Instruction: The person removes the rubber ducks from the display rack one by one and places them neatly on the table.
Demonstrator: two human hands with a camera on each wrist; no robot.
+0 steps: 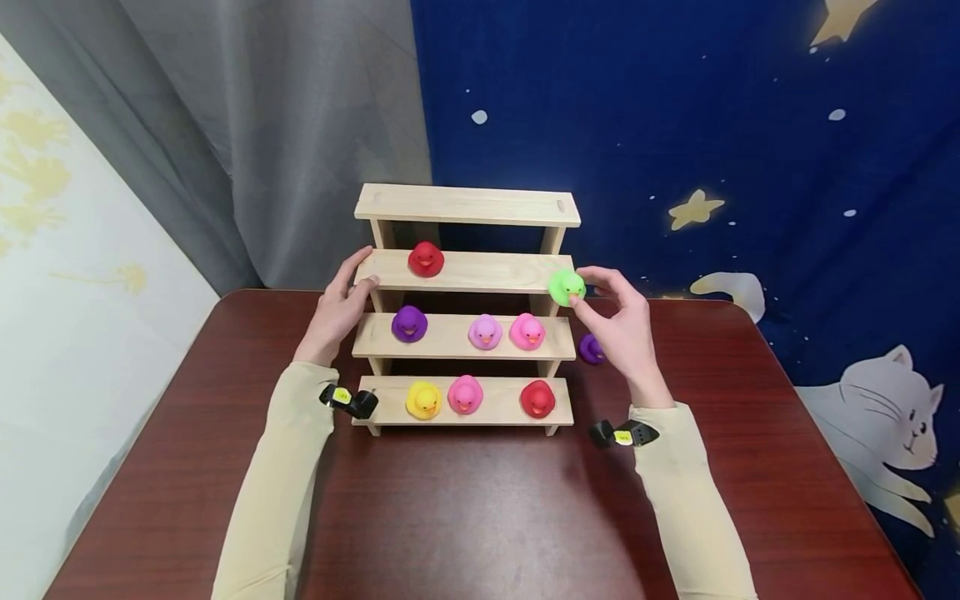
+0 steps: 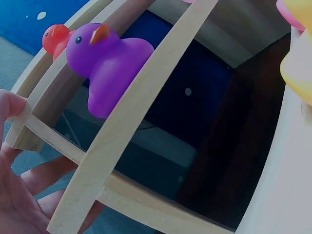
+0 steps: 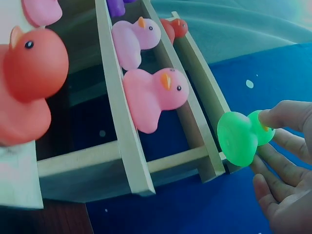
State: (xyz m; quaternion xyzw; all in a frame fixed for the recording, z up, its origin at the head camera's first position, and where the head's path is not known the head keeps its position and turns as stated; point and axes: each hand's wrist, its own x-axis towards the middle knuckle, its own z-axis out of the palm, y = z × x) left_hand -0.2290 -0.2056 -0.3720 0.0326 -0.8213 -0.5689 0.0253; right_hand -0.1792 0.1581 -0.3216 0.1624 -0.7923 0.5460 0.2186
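I log my left hand (image 1: 337, 315), gripping the wooden rack (image 1: 465, 204) by its left edge, best kept steady; my right hand (image 1: 621, 332), narrowly pinching one green duck (image 1: 562, 285) at the second-highest shelf's (image 1: 487, 271) right edge, best held level.

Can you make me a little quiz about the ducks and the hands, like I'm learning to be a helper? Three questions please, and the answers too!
1. What colour is the duck that the right hand holds?
2. True or false: the left hand touches the wooden rack.
3. How many toys sit on the bottom shelf? a) two b) three c) five

Key:
1. Green.
2. True; it is at the rack's left end.
3. b) three: a yellow duck, a pink duck and a red duck.
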